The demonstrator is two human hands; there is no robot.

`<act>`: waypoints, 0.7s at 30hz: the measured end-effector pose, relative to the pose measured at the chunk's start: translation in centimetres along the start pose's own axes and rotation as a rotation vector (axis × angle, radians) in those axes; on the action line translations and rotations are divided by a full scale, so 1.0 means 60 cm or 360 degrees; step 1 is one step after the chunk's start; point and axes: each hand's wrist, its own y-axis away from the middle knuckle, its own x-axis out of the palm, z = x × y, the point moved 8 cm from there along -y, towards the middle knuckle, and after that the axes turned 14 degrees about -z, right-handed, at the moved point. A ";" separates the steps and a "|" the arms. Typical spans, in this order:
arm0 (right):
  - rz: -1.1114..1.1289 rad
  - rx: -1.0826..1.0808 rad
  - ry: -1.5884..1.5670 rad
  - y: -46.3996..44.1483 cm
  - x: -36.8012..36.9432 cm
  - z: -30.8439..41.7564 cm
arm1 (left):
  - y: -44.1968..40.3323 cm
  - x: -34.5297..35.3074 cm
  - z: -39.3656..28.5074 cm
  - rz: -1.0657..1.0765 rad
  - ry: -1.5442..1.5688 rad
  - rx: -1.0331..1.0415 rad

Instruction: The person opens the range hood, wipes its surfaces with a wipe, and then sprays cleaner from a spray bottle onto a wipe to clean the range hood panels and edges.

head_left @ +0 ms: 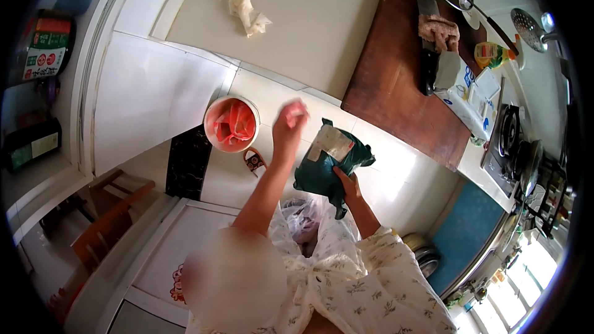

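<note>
My left hand [289,128] is raised at the centre, blurred by motion, with its fingers closed; something small and pinkish shows at the fingertips, too smeared to name. To its right, a crumpled dark green plastic package [307,173] with a pale label is gripped at its lower right by my right hand [350,187]. Left of my left hand stands a round bin [208,133] with a red bag [232,125] inside. Below the package, a whitish plastic bag [303,218] hangs open in front of my patterned clothes, with things inside that I cannot make out.
A crumpled pale scrap [247,12] lies on the beige surface at the top. On the brown wooden surface [396,74] sit a pinkish cloth [439,31] and a tissue pack [467,96]. A sandal [254,161] shows below the bin. A stove [501,161] is at the right.
</note>
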 end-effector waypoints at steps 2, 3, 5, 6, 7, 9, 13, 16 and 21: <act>-0.0033 -0.0022 0.0080 -0.004 -0.019 -0.012 | -0.056 0.013 -0.009 -0.0220 0.0374 -0.0303; -0.0039 -0.0045 0.0099 -0.004 -0.027 -0.017 | -0.076 0.022 -0.003 -0.0218 0.0470 -0.0357; -0.0057 -0.0048 0.0140 -0.014 -0.052 -0.035 | -0.092 0.032 0.010 -0.0251 0.0595 -0.0460; -0.0063 -0.0047 0.0155 -0.019 -0.060 -0.041 | -0.093 0.035 0.016 -0.0284 0.0622 -0.0506; -0.0067 -0.0045 0.0168 -0.024 -0.067 -0.047 | -0.094 0.037 0.020 -0.0318 0.0647 -0.0551; -0.0095 -0.0068 0.0205 -0.032 -0.072 -0.051 | -0.100 0.040 0.026 -0.0317 0.0603 -0.0626; -0.0181 -0.0219 0.0353 -0.048 -0.065 -0.030 | -0.105 0.017 0.040 -0.0380 0.0411 -0.0459; -0.0210 -0.0341 0.0470 -0.057 -0.046 0.000 | -0.073 -0.043 0.037 -0.0283 0.0322 -0.0216; -0.0239 -0.0896 0.0899 -0.114 -0.015 0.036 | -0.039 -0.154 0.030 -0.0093 0.0150 -0.0183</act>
